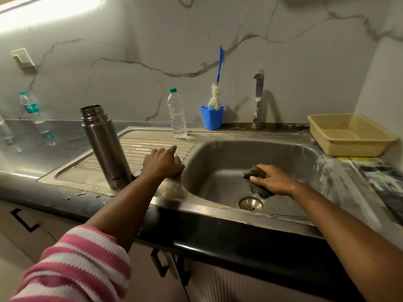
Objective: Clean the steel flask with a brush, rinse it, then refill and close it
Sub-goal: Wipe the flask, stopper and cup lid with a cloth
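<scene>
Flask [104, 147] stands uncapped on the drainboard left of the sink [294, 153]. Left hand [162, 163] covers a steel object, mostly hidden; its fingers curl over it. Right hand [273, 180] fingers grip a dark scrub pad [257, 182] inside the basin.

Colours at the sink
Silver flask [104, 144]; blue cup [212, 117] and brush handle [219, 66]; yellow basket [351, 136]; pink-and-white striped sleeve [74, 264]; grey-veined white wall [130, 51].
</scene>
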